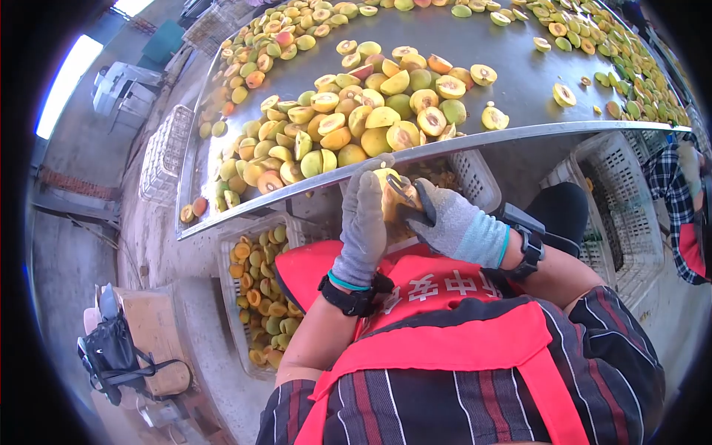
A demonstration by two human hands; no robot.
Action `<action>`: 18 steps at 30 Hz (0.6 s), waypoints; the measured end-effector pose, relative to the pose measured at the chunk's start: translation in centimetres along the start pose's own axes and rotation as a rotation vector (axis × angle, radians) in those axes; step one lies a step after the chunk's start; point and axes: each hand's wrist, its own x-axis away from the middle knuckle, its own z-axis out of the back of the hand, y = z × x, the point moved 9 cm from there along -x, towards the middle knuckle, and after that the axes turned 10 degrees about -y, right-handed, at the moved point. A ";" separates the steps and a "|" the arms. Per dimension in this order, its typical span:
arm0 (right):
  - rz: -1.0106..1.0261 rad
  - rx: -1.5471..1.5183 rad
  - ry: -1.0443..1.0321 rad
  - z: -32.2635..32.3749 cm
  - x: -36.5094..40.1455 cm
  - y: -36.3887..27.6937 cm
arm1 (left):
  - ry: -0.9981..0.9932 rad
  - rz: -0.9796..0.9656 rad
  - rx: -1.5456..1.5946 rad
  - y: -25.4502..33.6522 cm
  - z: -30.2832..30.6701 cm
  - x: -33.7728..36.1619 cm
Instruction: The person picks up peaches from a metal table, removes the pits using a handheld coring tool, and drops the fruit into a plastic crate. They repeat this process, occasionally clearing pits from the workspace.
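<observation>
My left hand (363,221), in a grey glove, is closed round a yellow peach half (388,194) just off the table's near edge. My right hand (450,226), gloved too, grips a small curved metal pitting tool (398,184), its dark end against the cut side of the fruit. The tool's handle is mostly hidden in my fingers. Just beyond my hands, a heap of halved peaches (378,100), several with pits showing, lies on the metal table (519,96).
A white crate (231,311) of peach halves stands at my left below the table. Another crate (475,178) is under the table, and larger crates (630,215) stand at right beside a person in a checked sleeve (665,178). A black bag (115,348) rests at lower left.
</observation>
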 end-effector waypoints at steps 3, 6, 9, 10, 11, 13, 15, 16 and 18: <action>-0.138 -0.350 -0.191 -1.1 0.1 -0.2 | -0.001 -0.037 -0.168 1.9 -0.8 0.0; -0.088 0.233 -0.237 -1.1 0.6 -0.5 | -0.078 0.056 -0.348 2.2 -0.9 -0.5; -0.062 0.194 -0.257 -1.9 0.9 -0.1 | -0.144 0.208 -0.423 1.4 -1.2 -0.4; -0.046 0.112 -0.247 -1.8 0.8 -0.2 | -0.140 0.247 -0.414 1.2 -1.2 -0.5; -0.046 0.112 -0.248 -1.6 0.7 -0.2 | -0.139 0.247 -0.414 1.4 -0.9 -0.7; 0.068 -0.053 -0.390 -2.7 0.9 -1.3 | -0.339 0.517 -0.298 -0.9 -1.5 0.0; -0.050 0.059 -0.420 -3.2 1.0 -0.1 | -0.323 0.554 -0.433 -1.4 -1.0 -0.4; -0.167 0.174 -0.448 -3.4 1.3 1.1 | -0.307 0.587 -0.568 -1.7 -0.6 -0.4; -0.283 -0.070 -0.500 -3.4 1.2 1.7 | -0.257 0.551 -0.437 -1.9 -0.9 -0.7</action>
